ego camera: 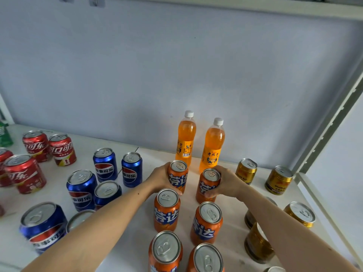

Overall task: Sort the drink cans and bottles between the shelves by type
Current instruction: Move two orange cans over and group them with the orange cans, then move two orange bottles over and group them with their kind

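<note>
My left hand [160,178] grips an orange can [178,176] standing upright on the white shelf [141,232]. My right hand [227,182] grips a second orange can [208,185] beside it. Both cans head two rows of several orange cans [167,210] running toward me. Two orange drink bottles [186,137] with white caps stand just behind them against the back wall.
Blue cola cans [105,163] stand in a group to the left, with red cola cans [36,145] farther left and a green can [5,134] at the edge. Gold cans [279,179] stand on the right near the shelf's frame post [330,124].
</note>
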{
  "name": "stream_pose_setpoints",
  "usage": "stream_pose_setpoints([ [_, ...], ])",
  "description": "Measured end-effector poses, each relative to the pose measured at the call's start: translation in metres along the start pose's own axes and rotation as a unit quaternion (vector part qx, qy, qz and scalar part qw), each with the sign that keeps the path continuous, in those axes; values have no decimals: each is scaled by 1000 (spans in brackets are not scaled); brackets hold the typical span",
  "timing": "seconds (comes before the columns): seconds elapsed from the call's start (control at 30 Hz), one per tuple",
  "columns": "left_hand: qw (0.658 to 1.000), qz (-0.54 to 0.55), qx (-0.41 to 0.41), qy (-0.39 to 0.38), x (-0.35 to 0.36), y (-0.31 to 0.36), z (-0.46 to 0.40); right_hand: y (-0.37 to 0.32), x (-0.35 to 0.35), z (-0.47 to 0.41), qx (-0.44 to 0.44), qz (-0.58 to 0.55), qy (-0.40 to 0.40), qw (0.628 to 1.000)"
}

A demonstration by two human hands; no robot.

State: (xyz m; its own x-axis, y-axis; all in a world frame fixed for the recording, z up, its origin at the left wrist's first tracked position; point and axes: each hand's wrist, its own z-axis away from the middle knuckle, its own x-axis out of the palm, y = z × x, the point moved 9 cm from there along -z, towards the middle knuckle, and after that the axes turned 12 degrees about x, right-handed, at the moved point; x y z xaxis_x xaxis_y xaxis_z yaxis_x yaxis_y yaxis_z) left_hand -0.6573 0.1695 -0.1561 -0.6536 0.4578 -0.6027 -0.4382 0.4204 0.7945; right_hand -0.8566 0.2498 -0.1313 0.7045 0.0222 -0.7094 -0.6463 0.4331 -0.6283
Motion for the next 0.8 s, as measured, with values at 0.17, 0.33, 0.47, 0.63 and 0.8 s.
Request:
stream_pose_setpoints([
  [0.17,999,-16,-17,-24,0,-2,-3,1,1,0,2,4,-2,1000],
  [0.33,985,-94,-52,-137,-5,6,-10,-4,0,7,8,12,-23,1000],
  [0.47,962,-169,-73,-200,-32,8,-14,-15,-26,10,7,-36,-30,999],
  [0.63,957,-188,-77,-206,-66,23,-36,-36,-77,5,-45,-118,84,988],
  [0.8,982,-146,-65,-101,-86,43,-72,-47,-98,-6,-19,-113,213,970],
])
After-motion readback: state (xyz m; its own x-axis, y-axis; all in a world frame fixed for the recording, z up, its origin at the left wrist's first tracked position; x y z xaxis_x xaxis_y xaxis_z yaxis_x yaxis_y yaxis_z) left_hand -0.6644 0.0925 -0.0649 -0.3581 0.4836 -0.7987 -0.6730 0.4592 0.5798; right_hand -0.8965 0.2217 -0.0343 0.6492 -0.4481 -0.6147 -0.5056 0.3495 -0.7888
